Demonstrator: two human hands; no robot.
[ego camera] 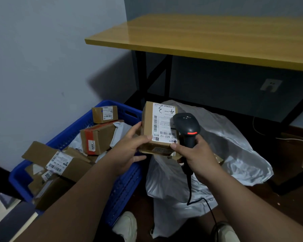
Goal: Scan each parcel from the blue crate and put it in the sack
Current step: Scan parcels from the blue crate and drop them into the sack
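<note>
Pale shoes [127,226] sit nearest, by the white sack [234,154]. Above its mouth the left hand [128,149] grips a cardboard parcel [157,128], right of the blue crate [128,186]. At the parcel's right edge, the right hand [198,154] clutches the scanner [187,126]. With the scanner's head crowding the label, I'd guess the barcode may misread; a one-handed hold could let the box slip.

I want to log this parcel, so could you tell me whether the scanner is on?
On: a red light glows on the scanner, held in the right hand.
</note>
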